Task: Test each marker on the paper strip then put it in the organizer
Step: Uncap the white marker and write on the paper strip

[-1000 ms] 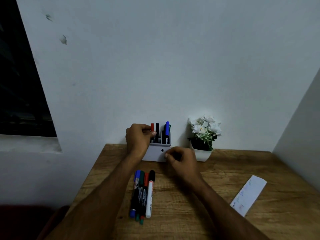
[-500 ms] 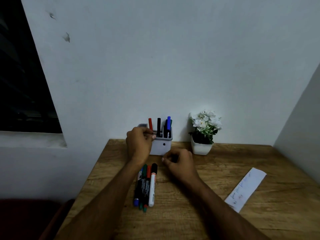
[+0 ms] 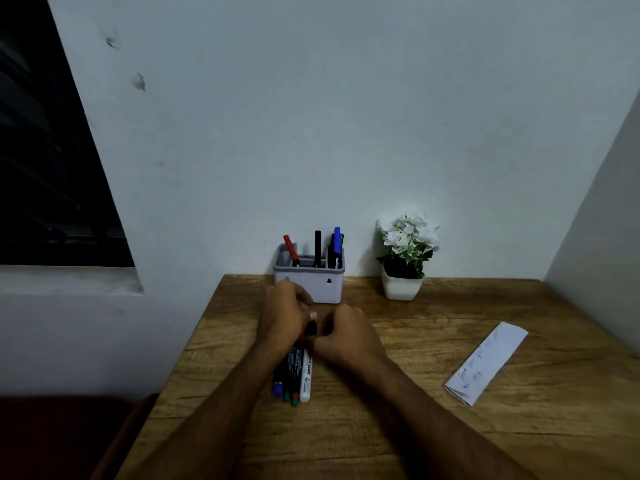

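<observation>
Both hands over table [image 3: 433,427], near its left half. Left hand [image 3: 285,315] and right hand [image 3: 346,336] close together, left one on far ends of a row of markers [image 3: 294,375] lying toward the person. Organizer [image 3: 311,284] just beyond left hand, at the wall, markers standing in it. Potted plant [image 3: 405,258] beyond and right of right hand. Paper strip [image 3: 486,363] well right of right hand.

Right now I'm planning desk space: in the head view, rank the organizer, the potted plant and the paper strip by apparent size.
1. Paper strip, though nearer the camera.
2. Potted plant and organizer: too alike to rank.
</observation>
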A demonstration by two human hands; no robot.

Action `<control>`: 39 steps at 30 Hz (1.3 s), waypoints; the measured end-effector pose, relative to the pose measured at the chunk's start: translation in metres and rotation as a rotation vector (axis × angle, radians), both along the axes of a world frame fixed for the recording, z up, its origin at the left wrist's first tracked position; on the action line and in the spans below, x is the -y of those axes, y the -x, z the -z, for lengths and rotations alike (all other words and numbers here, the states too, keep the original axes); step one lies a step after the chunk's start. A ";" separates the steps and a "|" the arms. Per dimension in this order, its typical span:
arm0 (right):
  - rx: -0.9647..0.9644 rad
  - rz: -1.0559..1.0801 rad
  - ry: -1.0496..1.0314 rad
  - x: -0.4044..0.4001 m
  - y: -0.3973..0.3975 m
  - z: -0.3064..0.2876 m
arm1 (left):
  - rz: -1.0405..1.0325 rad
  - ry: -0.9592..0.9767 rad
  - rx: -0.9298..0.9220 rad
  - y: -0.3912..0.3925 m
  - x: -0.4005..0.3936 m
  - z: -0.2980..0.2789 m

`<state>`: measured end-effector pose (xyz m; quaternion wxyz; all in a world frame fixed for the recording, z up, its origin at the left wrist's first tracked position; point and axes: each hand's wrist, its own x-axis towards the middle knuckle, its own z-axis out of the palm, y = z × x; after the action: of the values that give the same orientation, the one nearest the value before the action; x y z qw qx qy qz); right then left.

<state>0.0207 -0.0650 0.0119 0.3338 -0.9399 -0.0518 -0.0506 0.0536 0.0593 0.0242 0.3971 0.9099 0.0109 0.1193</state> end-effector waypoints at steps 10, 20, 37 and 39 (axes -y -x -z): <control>0.070 0.032 -0.074 0.013 0.009 -0.007 | 0.049 -0.013 -0.029 0.007 0.014 -0.001; 0.152 0.165 -0.305 0.044 0.004 -0.009 | 0.069 0.542 -0.227 -0.002 0.037 -0.010; -0.426 0.238 -0.945 0.080 0.020 -0.042 | 0.077 1.056 -0.309 0.015 0.092 -0.028; -0.506 0.203 -1.062 0.083 0.022 -0.048 | 0.091 1.092 -0.314 0.014 0.096 -0.030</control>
<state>-0.0009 -0.1482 0.0598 0.7535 -0.6274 0.1519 0.1244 0.0401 -0.0364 0.0540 0.8082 0.5791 0.0905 -0.0575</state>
